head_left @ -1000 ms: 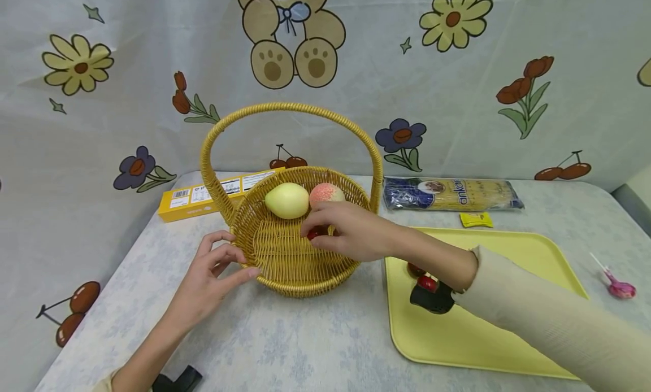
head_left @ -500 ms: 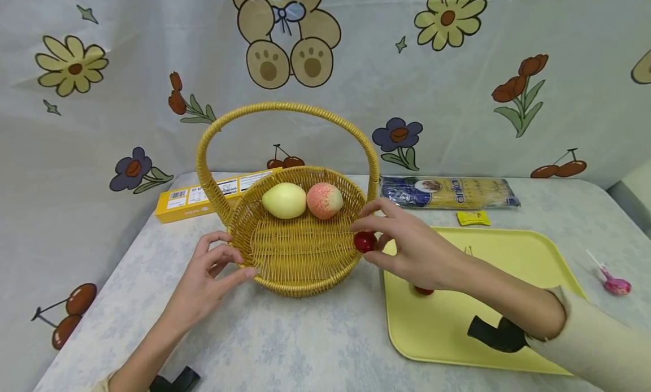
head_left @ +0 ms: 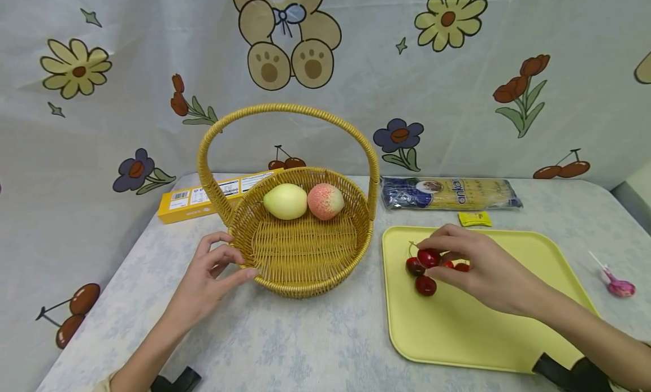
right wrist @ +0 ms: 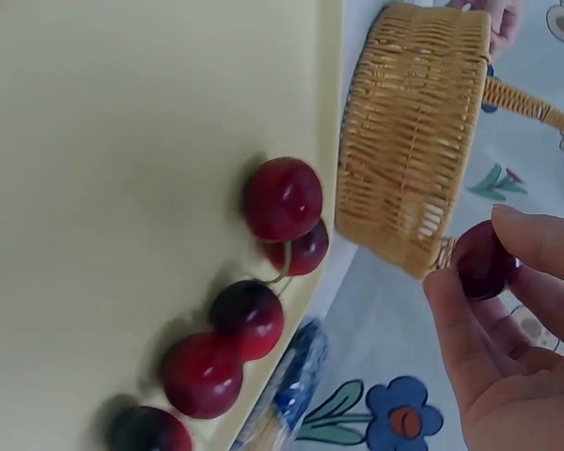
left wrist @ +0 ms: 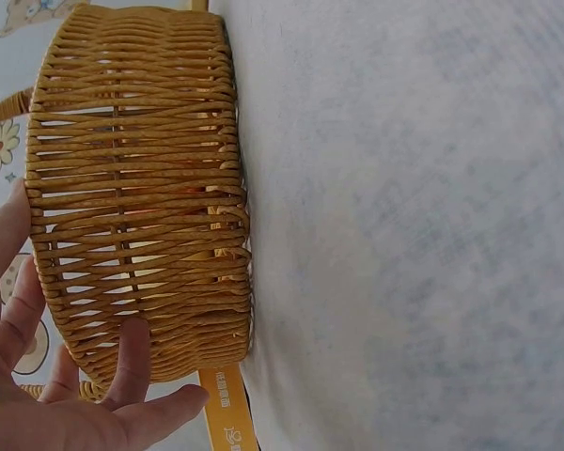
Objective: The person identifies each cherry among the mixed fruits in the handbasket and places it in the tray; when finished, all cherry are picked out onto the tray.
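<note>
Above the left part of the yellow tray (head_left: 488, 330), my right hand (head_left: 483, 270) pinches a dark red cherry (head_left: 429, 258) between thumb and fingertips. The right wrist view shows the held cherry (right wrist: 484, 260) apart from several others; one lying cherry (right wrist: 283, 199) sits near the tray's edge. My left hand (head_left: 205, 282) rests its relaxed, spread fingers and thumb against the left rim of the wicker basket (head_left: 300, 290). In the left wrist view those fingertips (left wrist: 134, 334) lie by the basket's outer wall. Inside the basket are a pale yellow-green pear (head_left: 286, 201) and a pink peach (head_left: 325, 201).
Behind the basket lies a yellow box (head_left: 195, 203). A pack of pasta (head_left: 452, 193) and a small yellow packet (head_left: 475, 219) lie beyond the tray. Right of the tray is a lollipop (head_left: 617, 284). The basket's tall handle (head_left: 287, 108) arches over its opening.
My right hand has moved from inside the basket rightward over its rim to above the tray, carrying the cherry. My left hand has stayed at the basket's rim.
</note>
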`<state>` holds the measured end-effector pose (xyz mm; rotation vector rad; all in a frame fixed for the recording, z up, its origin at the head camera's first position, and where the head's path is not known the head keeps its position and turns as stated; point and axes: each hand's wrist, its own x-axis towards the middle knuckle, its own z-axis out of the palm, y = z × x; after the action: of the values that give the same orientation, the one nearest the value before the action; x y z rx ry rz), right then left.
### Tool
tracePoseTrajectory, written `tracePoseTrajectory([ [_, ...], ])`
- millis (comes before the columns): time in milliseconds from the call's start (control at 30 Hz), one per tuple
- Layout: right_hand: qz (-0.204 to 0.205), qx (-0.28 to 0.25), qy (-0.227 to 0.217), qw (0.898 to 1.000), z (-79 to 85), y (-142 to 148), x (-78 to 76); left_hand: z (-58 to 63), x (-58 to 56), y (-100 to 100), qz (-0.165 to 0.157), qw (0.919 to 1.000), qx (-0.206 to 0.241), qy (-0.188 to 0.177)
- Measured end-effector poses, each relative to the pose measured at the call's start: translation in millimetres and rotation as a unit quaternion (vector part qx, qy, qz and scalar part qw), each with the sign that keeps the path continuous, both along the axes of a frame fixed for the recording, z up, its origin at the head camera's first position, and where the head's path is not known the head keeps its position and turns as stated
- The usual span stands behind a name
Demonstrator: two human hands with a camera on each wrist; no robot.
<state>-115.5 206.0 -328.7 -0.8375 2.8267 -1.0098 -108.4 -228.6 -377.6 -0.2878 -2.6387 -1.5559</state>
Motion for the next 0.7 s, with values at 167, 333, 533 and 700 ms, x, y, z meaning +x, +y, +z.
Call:
tracePoseTrajectory([
  [167, -0.041, 0.015, 0.007, 0.999, -9.1, 20.7, 8.2, -0.4, -0.2, -0.1, 0.000, 1.0000, 0.000, -0.001],
  [333, -0.086, 0.052, -0.012, 0.995, -16.1, 36.4, 12.8, -0.7, 0.0, -0.4, 0.000, 1.0000, 0.001, -0.002],
  [533, -0.112, 0.100, 0.001, 0.989, -25.0, 47.9, 16.8, -0.2, -0.1, -0.3, 0.000, 1.0000, 0.005, -0.007],
  [700, -0.130, 0.139, 0.007, 0.982, -32.5, 54.6, 19.3, -0.4, 0.0, -0.5, 0.000, 1.0000, 0.006, -0.005],
])
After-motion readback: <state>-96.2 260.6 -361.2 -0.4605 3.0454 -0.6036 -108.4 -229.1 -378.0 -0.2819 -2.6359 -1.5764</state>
